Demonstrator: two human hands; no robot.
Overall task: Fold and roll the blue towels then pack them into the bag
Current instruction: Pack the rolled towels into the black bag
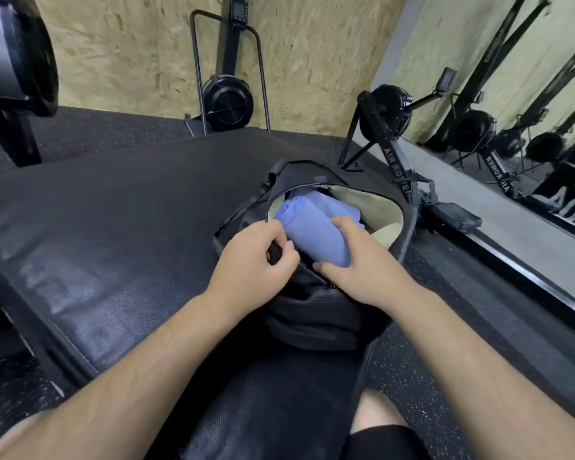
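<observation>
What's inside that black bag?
A rolled blue towel, gripped by the right hand, lies in the open bag against its pale lining. More blue cloth shows behind it. The bag's bottom is hidden beneath them.

"AIR ROWER" on the rowing machine (pixel 397 167) rail

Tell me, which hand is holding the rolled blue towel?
The right hand grips the rolled blue towel, which pokes out of the open black bag; the left hand pinches the bag's edge by the zipper instead.
</observation>
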